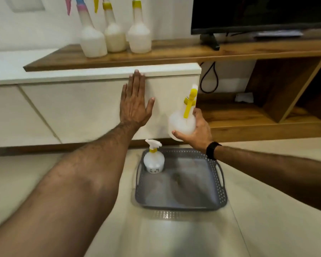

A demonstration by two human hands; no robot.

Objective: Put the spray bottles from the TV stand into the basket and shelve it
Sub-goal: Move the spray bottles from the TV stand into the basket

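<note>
Three white spray bottles stand together on the wooden TV stand top (pixel 174 52): one with a pink and blue trigger (pixel 92 39), two with yellow collars (pixel 114 37) (pixel 139 36). A grey perforated basket (pixel 220 182) sits on the floor below. A small white spray bottle (pixel 153 160) stands upright in its far left corner. My right hand (pixel 198 130) grips a white bottle with a yellow trigger (pixel 183 121) above the basket's far edge. My left hand (pixel 135 102) is open, flat against the white cabinet front (pixel 72 108).
A black TV (pixel 258 15) stands on the right of the stand top. A black cable (pixel 209 78) hangs behind. Open wooden shelf compartments (pixel 267 108) lie at the right, with a white crumpled item (pixel 244 97) inside. Pale floor tiles surround the basket.
</note>
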